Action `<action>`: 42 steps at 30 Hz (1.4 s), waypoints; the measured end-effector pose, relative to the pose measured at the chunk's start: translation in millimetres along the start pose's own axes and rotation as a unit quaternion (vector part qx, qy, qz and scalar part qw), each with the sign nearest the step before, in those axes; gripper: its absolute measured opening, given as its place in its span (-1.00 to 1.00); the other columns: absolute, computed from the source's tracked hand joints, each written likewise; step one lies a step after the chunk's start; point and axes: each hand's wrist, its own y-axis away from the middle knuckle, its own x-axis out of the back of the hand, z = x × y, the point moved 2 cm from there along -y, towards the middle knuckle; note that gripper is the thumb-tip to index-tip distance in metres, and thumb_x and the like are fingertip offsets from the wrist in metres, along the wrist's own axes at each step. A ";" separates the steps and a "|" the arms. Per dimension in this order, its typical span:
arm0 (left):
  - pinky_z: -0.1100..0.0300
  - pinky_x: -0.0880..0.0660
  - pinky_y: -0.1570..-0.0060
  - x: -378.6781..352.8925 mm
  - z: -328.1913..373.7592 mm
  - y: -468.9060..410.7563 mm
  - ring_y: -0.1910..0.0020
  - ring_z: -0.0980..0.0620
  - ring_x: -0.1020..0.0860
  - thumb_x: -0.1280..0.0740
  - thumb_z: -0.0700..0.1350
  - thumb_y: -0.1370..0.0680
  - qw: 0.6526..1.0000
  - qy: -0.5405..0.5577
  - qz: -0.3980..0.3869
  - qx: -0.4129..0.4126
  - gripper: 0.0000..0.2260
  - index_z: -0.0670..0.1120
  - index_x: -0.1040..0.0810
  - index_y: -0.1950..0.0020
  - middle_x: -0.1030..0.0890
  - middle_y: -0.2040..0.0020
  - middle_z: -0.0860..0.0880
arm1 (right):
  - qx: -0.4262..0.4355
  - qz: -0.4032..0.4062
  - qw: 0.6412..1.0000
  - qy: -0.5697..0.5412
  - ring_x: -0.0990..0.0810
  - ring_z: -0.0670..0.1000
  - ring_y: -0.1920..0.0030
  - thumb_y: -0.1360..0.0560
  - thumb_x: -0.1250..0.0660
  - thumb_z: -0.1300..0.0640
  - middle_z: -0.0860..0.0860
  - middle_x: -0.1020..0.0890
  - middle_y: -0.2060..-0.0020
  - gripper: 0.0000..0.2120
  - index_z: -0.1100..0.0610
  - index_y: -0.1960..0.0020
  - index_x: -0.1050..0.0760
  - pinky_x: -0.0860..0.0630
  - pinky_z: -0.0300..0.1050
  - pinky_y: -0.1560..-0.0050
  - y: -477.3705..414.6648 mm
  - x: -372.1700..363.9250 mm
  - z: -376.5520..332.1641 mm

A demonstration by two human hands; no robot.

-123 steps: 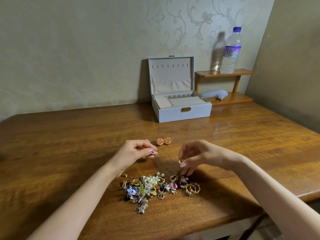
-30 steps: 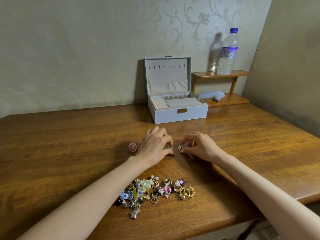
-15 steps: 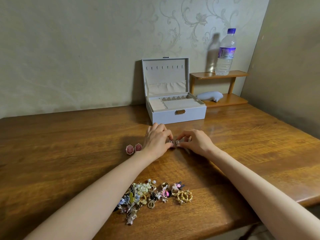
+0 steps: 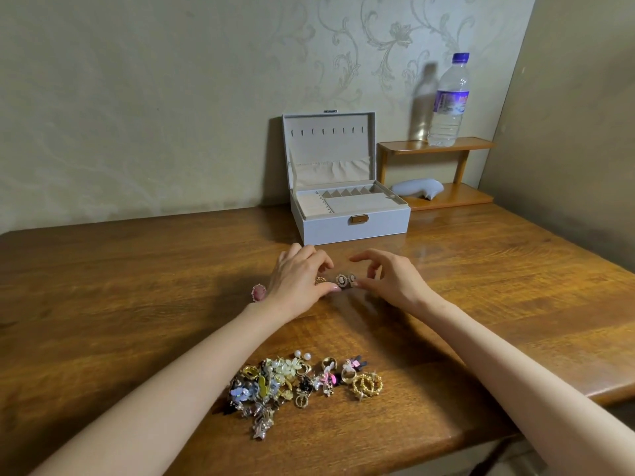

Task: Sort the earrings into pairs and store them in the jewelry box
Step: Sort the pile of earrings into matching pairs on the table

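**Pair of round earrings** point(image 4: 341, 280): gold-rimmed, pale centres. Side by side on the table point(image 4: 137, 304), directly between the two sets of fingertips. Touching each other or a hair apart, not to be told.

**Left hand** point(image 4: 297, 280): palm down, fingers curled. Thumb tip against the near edge of the nearer earring of the pair. Pinch or mere touch, cannot tell.

**Right hand** point(image 4: 395, 281): forefinger lifted and stretched above the pair, other fingers loosely bent. Thumb tip just beside the second earring. Nothing clamped, fingers apart.

**Pink earring** point(image 4: 258, 292): outside the left hand, just beside the wrist. A gold-edged piece point(image 4: 319, 280) peeps from under the left fingers, probably its mate, mostly hidden.

**Pile of earrings** point(image 4: 302, 383): unsorted and tangled. Between the forearms, well back from the fingertips.

**Jewelry box** point(image 4: 348, 221): just beyond the fingertips, lid upright. No earrings seen in the compartments that show.

**Bottle** point(image 4: 448, 101) on a small shelf point(image 4: 436, 146): far beyond the right hand.

**Step in hand, as judged:** matching. Round pair being set down together; storing not yet begun.

**Next move, as judged:**
- Lift both hands clear without nudging the laid-out pairs.
- Reach back to the pile for another match.
- Use a fine fingertip pinch to pull single pieces out of the tangle, since hooks and posts are likely to snag.
- Carry the pairs to the box afterwards.
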 end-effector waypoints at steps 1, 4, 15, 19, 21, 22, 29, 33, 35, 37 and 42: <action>0.18 -0.27 -0.13 6.9 -1.2 6.2 -0.13 0.07 -0.36 -0.36 0.12 -0.45 1.000 0.010 -0.014 0.003 -0.67 0.02 -0.49 -0.15 -0.49 -0.10 0.08 | 0.009 0.000 1.000 -0.008 -0.48 -0.12 0.26 -0.41 -0.45 0.06 -0.09 -0.55 0.22 -0.65 -0.05 -0.18 -0.51 -0.40 -0.23 0.22 5.2 2.3 -5.1; 0.24 -0.35 -0.01 26.8 -3.2 28.5 0.00 0.13 -0.40 -0.37 0.12 -0.43 0.992 0.079 -0.093 0.017 -0.72 0.03 -0.51 -0.06 -0.51 0.01 0.10 | 0.043 -0.039 0.997 -0.041 -0.44 -0.21 0.32 -0.40 -0.46 0.06 -0.16 -0.52 0.24 -0.70 -0.04 -0.12 -0.54 -0.34 -0.35 0.28 23.1 8.0 -24.5; 0.39 -0.42 0.21 71.4 -13.4 102.2 0.23 0.30 -0.44 -0.47 0.14 -0.33 0.925 0.202 -0.318 0.047 -0.66 0.10 -0.49 -0.01 -0.51 0.06 0.13 | 0.076 -0.314 0.944 -0.058 -0.47 -0.19 0.30 -0.26 -0.55 -0.06 -0.06 -0.59 0.21 -0.65 -0.06 0.03 -0.51 -0.38 -0.34 0.31 77.5 22.3 -55.3; 0.40 -0.42 0.21 72.7 -11.0 114.3 0.21 0.29 -0.42 -0.48 0.17 -0.32 0.931 0.169 -0.322 0.033 -0.65 0.15 -0.46 -0.01 -0.47 0.01 0.14 | 0.068 -0.316 0.946 -0.021 -0.46 -0.17 0.26 -0.23 -0.58 -0.02 -0.11 -0.52 0.12 -0.57 -0.14 0.03 -0.42 -0.42 -0.32 0.29 88.5 18.2 -55.1; 0.36 -0.41 0.25 73.8 -7.2 116.5 0.27 0.28 -0.40 -0.49 0.14 -0.32 0.922 0.186 -0.337 0.040 -0.67 0.12 -0.48 0.01 -0.49 0.07 0.14 | 0.067 -0.302 0.951 -0.013 -0.44 -0.18 0.27 -0.23 -0.58 -0.01 -0.13 -0.50 0.12 -0.58 -0.18 0.09 -0.38 -0.40 -0.33 0.29 91.3 15.3 -54.2; 0.35 -0.40 0.27 74.3 -5.7 117.2 0.29 0.27 -0.40 -0.49 0.14 -0.33 0.917 0.198 -0.344 0.043 -0.69 0.11 -0.49 0.03 -0.51 0.11 0.14 | 0.067 -0.294 0.953 -0.010 -0.43 -0.18 0.26 -0.23 -0.58 -0.01 -0.15 -0.50 0.13 -0.59 -0.19 0.12 -0.37 -0.40 -0.33 0.29 91.8 14.6 -53.2; 0.39 -0.39 0.28 75.7 4.8 113.5 0.30 0.29 -0.43 -0.37 0.20 -0.35 0.941 0.202 -0.268 0.048 -0.71 0.05 -0.52 0.07 -0.58 0.16 0.09 | 0.066 -0.272 0.960 -0.004 -0.46 -0.17 0.26 -0.33 -0.53 0.02 -0.15 -0.53 0.18 -0.73 -0.10 0.07 -0.47 -0.46 -0.23 0.24 93.6 18.6 -48.9; 0.43 -0.36 0.33 77.2 14.8 104.6 0.34 0.30 -0.43 -0.38 0.10 -0.41 0.958 0.225 -0.174 0.039 -0.79 0.00 -0.52 0.10 -0.57 0.23 0.09 | 0.072 -0.252 0.964 -0.037 -0.45 -0.19 0.28 -0.34 -0.53 0.06 -0.15 -0.52 0.21 -0.74 -0.07 0.07 -0.49 -0.46 -0.29 0.27 91.7 26.1 -49.9; 0.41 -0.39 0.28 75.5 18.7 99.5 0.29 0.29 -0.47 -0.39 0.06 -0.42 0.955 0.251 -0.153 0.037 -0.82 -0.01 -0.53 0.11 -0.57 0.22 0.10 | 0.080 -0.229 0.969 -0.057 -0.45 -0.19 0.29 -0.34 -0.53 0.08 -0.13 -0.53 0.21 -0.75 -0.05 0.07 -0.50 -0.47 -0.29 0.27 88.2 31.6 -54.0; 0.37 -0.46 0.15 71.0 22.8 94.5 0.20 0.26 -0.52 -0.39 0.09 -0.39 0.936 0.312 -0.154 0.053 -0.76 -0.02 -0.52 0.08 -0.58 0.18 0.09 | 0.097 -0.197 0.973 -0.065 -0.45 -0.18 0.29 -0.35 -0.51 0.13 -0.10 -0.52 0.21 -0.76 -0.02 0.06 -0.51 -0.46 -0.31 0.27 83.2 34.0 -61.1; 0.31 -0.52 0.20 55.7 32.6 84.5 0.21 0.09 -0.63 -0.40 -0.07 -0.42 0.874 0.442 -0.157 0.125 -0.69 -0.17 -0.48 -0.09 -0.63 0.13 -0.07 | 0.133 -0.152 0.976 -0.078 -0.48 -0.14 0.28 -0.36 -0.50 0.15 -0.06 -0.53 0.17 -0.76 0.06 0.03 -0.51 -0.46 -0.31 0.27 67.9 23.9 -81.0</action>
